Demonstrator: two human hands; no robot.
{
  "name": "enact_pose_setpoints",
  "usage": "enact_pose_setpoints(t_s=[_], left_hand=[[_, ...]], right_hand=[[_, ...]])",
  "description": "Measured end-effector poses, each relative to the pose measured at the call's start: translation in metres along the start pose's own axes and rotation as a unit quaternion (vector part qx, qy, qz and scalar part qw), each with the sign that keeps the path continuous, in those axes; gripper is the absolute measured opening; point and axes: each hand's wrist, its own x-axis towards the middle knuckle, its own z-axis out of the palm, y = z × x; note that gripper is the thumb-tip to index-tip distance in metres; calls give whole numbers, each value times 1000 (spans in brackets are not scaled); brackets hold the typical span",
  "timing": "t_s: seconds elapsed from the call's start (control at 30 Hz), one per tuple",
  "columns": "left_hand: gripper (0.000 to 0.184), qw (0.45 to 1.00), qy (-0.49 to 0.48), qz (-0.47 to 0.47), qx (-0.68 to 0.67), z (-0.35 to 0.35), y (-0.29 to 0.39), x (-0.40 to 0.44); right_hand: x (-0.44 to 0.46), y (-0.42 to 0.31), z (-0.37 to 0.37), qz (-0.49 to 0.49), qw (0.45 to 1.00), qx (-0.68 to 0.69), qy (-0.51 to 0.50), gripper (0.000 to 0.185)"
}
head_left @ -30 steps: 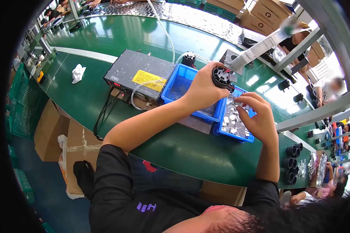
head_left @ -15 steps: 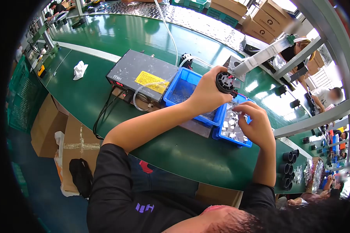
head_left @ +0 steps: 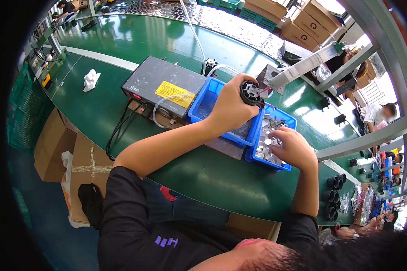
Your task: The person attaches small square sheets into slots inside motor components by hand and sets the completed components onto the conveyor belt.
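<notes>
My left hand (head_left: 233, 106) is wrapped round a black round motor-like part (head_left: 251, 92) with a spoked end face and thin coloured wires. It is held up above a blue bin (head_left: 199, 100). My right hand (head_left: 295, 147) reaches into a second blue bin (head_left: 282, 167) of small silvery metal pieces (head_left: 267, 126). Its thumb and forefinger are apart over the pieces, with no piece visible between them. Another black round part (head_left: 209, 63) stands behind the first bin.
A grey control box (head_left: 160, 81) with a yellow label and cables stands left of the bins. A clear tube (head_left: 303, 65) on a metal bracket slants in behind my left hand. Several black cups (head_left: 332, 196) stand at right. Crumpled tissue (head_left: 91, 80) lies at left. Co-workers sit farther off.
My left hand has moved slightly left and down with the motor-like part, away from the slanted tube. My right hand has lowered into the bin of metal pieces.
</notes>
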Motion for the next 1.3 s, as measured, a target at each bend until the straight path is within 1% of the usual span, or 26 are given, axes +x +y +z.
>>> enact_pose_setpoints(t_s=[0.03,0.17,0.33,0.53,0.7,0.83,0.87,1.0,1.03,1.17,1.2,1.23,1.3], left_hand=[[55,1000,0,0,0,0,0,-1],[55,999,27,25,16,0,-3,-2],[55,998,42,33,22,0,-4,-3],[55,998,48,43,21,1,-5,-6],[56,996,76,45,24,5,-6,-17],[56,996,70,51,-3,16,-8,-40],[56,996,68,49,-6,19,-7,-45],[57,998,-43,36,-15,26,-2,-62],[57,998,-45,35,-16,27,-1,-63],[54,989,-140,34,-22,28,3,-66],[54,989,-143,30,-24,27,6,-67],[52,985,-173,12,-24,25,9,-66],[50,972,-233,-20,-26,22,17,-61]], right_hand=[[1,1,2,0,1000,0,-1,25],[9,5,7,48,996,-23,-76,26],[12,10,6,22,996,19,-87,29],[16,11,1,23,995,53,-84,27],[18,18,1,24,995,87,-50,21],[15,20,3,29,993,88,72,16],[14,20,3,33,993,88,71,16],[14,16,-3,80,990,12,118,16],[13,16,-4,82,990,13,118,16],[9,15,-10,102,979,58,167,15],[7,14,-11,106,979,60,164,15],[5,13,-13,72,968,161,180,15],[1,12,-19,4,912,354,209,16]])
